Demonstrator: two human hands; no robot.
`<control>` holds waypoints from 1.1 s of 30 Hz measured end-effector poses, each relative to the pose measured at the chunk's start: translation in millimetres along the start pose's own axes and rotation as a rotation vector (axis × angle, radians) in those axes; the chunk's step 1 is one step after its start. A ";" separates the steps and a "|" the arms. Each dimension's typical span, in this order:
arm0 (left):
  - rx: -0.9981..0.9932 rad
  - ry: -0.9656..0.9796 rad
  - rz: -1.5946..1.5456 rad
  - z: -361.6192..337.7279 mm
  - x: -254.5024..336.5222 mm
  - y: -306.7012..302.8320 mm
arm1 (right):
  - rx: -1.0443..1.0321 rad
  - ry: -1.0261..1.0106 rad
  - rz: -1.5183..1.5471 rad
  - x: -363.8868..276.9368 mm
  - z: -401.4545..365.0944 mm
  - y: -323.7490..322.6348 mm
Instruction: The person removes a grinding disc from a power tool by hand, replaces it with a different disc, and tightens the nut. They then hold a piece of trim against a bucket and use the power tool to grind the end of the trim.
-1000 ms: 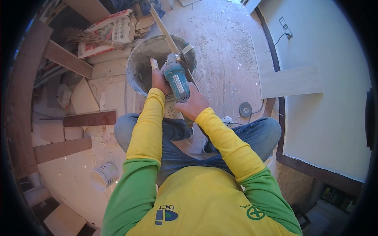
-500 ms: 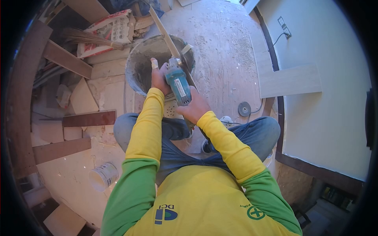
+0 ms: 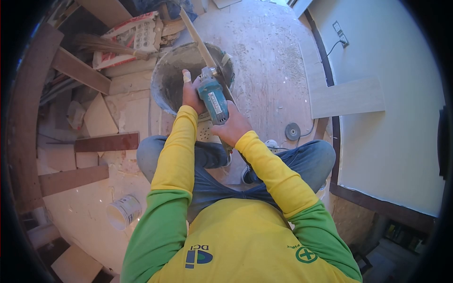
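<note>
A teal angle grinder [image 3: 213, 99] is held in front of me, its metal head pointing away, against a long, thin, pale piece [image 3: 197, 37] that looks like a tile seen edge-on. My left hand [image 3: 192, 96] is wrapped around the grinder's left side near the head; pale tape covers one fingertip. Around the rear of the grinder's body my right hand [image 3: 234, 126] is closed. Below them stands a large, cement-crusted bucket [image 3: 163, 92], and the long piece slants across its mouth. The grinder's disc is mostly hidden.
A loose grinding disc [image 3: 292, 131] lies right of my legs near a cord. A straw broom [image 3: 111, 46] rests over a printed sack [image 3: 141, 33] at upper left. Left are brown boards [image 3: 107, 142] and a small white bucket [image 3: 123, 212]; right, a pale plank [image 3: 349, 98] by the wall.
The grinder and both hands have shifted very slightly. The grip is the same, and the surroundings look unchanged.
</note>
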State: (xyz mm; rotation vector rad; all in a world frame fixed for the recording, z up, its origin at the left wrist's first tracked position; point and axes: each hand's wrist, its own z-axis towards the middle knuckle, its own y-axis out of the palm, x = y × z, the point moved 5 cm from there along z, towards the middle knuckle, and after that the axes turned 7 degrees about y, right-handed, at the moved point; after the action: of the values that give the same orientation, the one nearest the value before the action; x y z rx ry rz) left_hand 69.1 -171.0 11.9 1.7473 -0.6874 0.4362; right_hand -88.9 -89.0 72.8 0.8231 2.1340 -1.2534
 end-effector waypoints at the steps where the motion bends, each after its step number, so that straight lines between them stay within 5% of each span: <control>1: -0.009 -0.003 -0.001 0.2 0.1 0.8 | -0.002 0.004 -0.007 -0.8 -0.9 -0.8; 33: 0.022 0.010 -0.029 8.1 -1.8 -10.9 | 0.002 -0.011 -0.044 -1.5 3.9 -1.6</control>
State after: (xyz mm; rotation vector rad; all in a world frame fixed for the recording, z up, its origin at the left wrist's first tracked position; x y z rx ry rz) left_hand 74.3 -176.5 0.5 1.7727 -0.6520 0.4337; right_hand -88.5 -93.5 73.1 0.7719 2.1532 -1.2795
